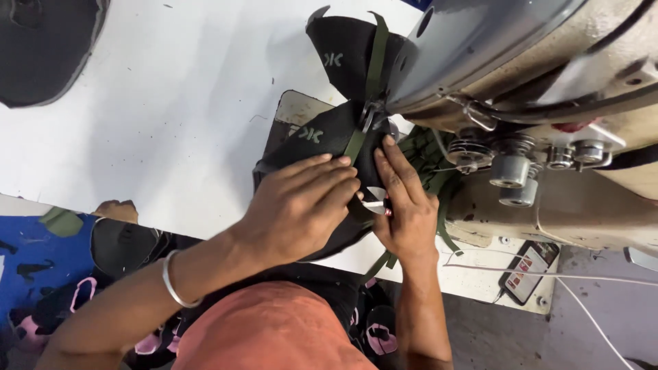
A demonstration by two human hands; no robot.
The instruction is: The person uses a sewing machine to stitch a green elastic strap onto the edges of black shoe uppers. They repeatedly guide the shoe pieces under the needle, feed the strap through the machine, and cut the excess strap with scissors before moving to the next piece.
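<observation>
Black fabric piece lies on the white table at the middle of the scene, folded up under the head of the sewing machine, with an olive green strap running along it from far to near. We press our left hand flat on the near part of the fabric, fingers together and stretched toward the strap. Our right hand lies just beside it to the right, forefinger extended along the strap toward the needle area, the other fingers curled around a small snipping tool with a pale blade tip. A metal bangle sits on our left wrist.

Outward, the machine's beige body fills the far right, with its round tension knobs facing us. More green strap is bunched behind the right hand. Near right, a phone lies at the table edge with a white cable trailing past it. Far left, another dark piece rests on the table. Below the table's near left edge we see blue flooring strewn with black and pink parts.
</observation>
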